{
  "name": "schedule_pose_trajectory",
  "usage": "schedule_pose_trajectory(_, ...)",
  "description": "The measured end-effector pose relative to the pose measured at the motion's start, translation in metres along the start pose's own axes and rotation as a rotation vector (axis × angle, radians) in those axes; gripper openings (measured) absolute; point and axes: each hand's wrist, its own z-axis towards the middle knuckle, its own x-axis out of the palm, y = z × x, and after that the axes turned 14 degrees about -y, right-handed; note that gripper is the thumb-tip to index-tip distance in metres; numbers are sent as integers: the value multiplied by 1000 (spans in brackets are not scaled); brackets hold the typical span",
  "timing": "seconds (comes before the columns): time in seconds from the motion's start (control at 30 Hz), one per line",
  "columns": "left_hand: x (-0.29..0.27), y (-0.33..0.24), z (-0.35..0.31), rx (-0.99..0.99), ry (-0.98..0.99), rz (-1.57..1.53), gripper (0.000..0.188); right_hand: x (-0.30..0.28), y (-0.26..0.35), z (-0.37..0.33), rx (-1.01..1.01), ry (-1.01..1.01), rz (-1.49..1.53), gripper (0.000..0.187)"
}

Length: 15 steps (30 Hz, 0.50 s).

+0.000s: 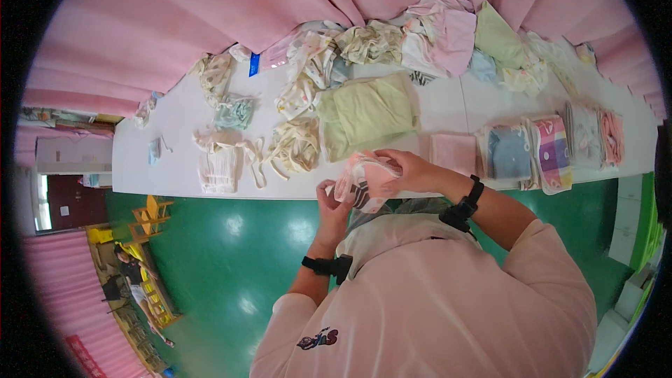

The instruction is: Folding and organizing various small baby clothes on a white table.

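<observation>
Holding peach cloth (379, 177) at the table edge (280, 197).

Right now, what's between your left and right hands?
A folded peach-and-white cloth, held by the left hand and right hand; the head view shows it.

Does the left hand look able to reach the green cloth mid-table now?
Probably yes, once freed: the green cloth lies close ahead with nothing seen on top, but the left hand and right hand share hold of the pink patterned cloth.
</observation>
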Motion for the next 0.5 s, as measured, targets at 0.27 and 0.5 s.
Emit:
schedule_pose_trajectory(0.27, 60, -31, 10, -67, 297, 410, 91, -32, 19, -37, 206, -104, 576, 73)
schedule_pose_trajectory(0.5, 114, -12, 10, -79, 568, 400, 98, -69, 12, -88, 285, -81, 410, 62)
